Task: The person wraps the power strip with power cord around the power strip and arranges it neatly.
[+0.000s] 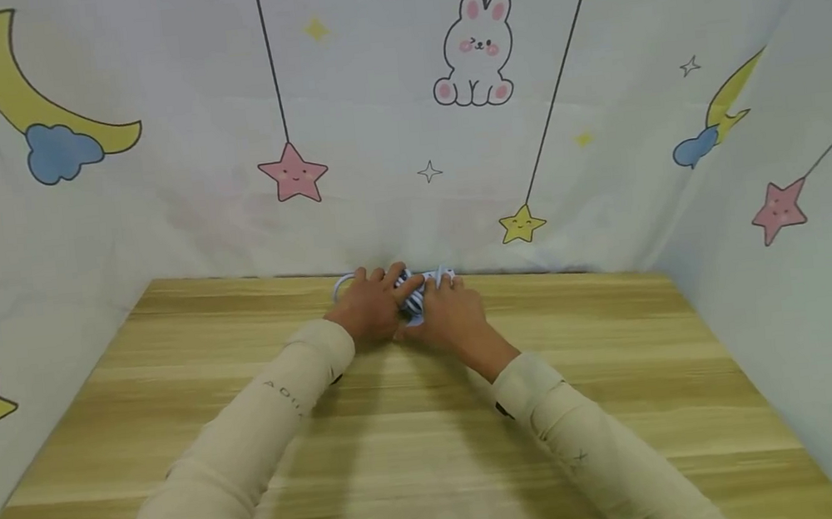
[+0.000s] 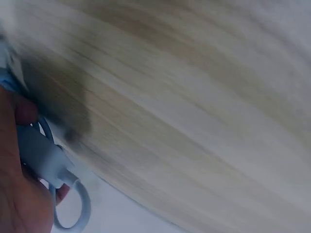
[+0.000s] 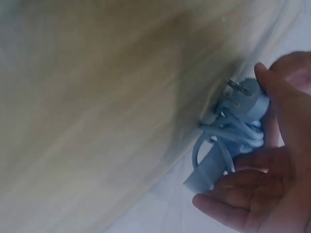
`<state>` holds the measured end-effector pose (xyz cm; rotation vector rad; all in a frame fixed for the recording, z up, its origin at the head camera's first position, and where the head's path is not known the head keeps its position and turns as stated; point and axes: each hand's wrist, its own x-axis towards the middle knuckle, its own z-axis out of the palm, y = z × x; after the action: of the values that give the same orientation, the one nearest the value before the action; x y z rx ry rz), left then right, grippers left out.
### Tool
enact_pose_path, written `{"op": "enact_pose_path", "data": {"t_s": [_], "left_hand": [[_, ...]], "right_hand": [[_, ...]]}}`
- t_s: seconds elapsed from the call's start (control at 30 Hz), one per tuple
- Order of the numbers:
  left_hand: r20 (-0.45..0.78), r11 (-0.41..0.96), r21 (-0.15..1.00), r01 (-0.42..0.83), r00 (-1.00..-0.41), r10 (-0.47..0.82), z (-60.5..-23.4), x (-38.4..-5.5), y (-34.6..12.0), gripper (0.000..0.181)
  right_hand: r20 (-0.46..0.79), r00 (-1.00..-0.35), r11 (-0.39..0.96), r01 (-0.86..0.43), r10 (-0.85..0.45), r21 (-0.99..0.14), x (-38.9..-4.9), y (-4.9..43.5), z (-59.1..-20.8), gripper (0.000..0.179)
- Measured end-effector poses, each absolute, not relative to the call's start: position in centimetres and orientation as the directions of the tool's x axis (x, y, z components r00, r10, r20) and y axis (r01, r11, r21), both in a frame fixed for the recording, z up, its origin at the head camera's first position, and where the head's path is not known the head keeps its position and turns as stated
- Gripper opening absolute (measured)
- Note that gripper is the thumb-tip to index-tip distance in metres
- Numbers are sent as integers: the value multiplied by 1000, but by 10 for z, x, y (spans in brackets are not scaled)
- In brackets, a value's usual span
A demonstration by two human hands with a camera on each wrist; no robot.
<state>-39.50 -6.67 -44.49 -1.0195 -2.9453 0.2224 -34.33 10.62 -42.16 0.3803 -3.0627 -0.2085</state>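
I see both hands, L (image 1: 371,304) & R (image 1: 451,314), fingers curled round bundled power cable w/ plug (image 3: 233,136) at worktop (image 1: 402,428) back edge.

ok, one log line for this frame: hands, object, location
left hand: holds coiled power cord | right hand: holds same cord at plug end | location: far edge of wooden table, by curtain

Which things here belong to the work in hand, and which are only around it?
In hand:
- coiled light-blue power cable with plug
- left hand
- right hand

Only around:
- light wooden table
- cartoon-printed white cloth backdrop
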Motion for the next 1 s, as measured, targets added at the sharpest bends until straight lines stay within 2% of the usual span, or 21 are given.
{"op": "enact_pose_path", "data": {"t_s": [0.13, 0.27, 0.4, 0.57, 0.73, 1.0], "left_hand": [[5, 746, -130, 653, -752, 659, -436, -394, -77, 71], [-8, 725, -44, 688, -725, 688, -427, -396, -82, 67], [-32, 718, 40, 695, -717, 696, -419, -402, -80, 74], [-32, 726, 52, 686, -725, 688, -411, -407, -75, 87], [-30, 739, 46, 672, -739, 674, -410, -412, -70, 104], [-51, 757, 81, 648, -756, 653, -413, -414, -66, 105]], "right_hand": [[50, -969, 963, -233, -242, 136, -340, 100, -424, 118], [39, -973, 968, -222, -228, 118, -336, 98, -423, 120], [51, -976, 976, -209, -212, 55, -334, 100, -420, 119], [86, -972, 974, -221, -217, -40, -336, 107, -419, 117], [116, -964, 964, -251, -241, -84, -337, 111, -418, 115], [154, -955, 955, -273, -254, -120, -337, 116, -419, 108]]}}
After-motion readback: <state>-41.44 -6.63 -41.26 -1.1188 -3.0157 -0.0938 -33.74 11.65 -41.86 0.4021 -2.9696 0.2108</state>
